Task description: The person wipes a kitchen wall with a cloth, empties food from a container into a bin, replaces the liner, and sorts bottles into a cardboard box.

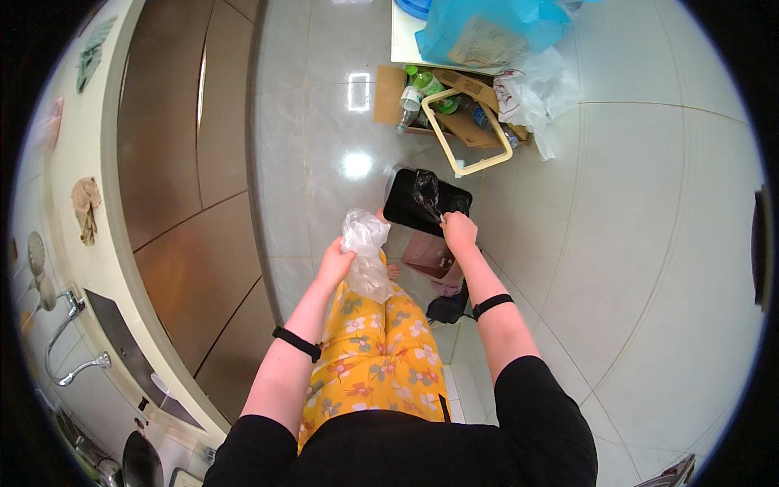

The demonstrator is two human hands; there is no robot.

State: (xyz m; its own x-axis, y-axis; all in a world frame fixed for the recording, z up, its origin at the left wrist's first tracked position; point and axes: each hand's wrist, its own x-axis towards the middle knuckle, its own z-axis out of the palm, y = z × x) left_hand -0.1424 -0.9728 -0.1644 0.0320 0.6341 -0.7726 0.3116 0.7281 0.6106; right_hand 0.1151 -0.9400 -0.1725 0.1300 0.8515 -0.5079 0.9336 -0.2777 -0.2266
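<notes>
My left hand (336, 263) grips a crumpled clear plastic bag (366, 255), which hangs in front of my knees. My right hand (459, 231) is at the near right rim of a black trash bin (405, 198), its fingers closed on part of a black plastic bag (426, 189). That bag lies bunched in the bin's opening and stretches towards my fingers. Beyond the bin, a cream rectangular frame (447, 148) leans on a cardboard box (389, 94) holding plastic bottles (426, 83) and folded cardboard.
Nearer than the bin is a pink container (426, 252). A white plastic bag (538, 91) lies by the box, beneath a blue bag (496, 30) on a white surface. The counter (109, 243) with a sink and faucet (73, 304) runs along the left; a tiled wall (627, 182) stands right.
</notes>
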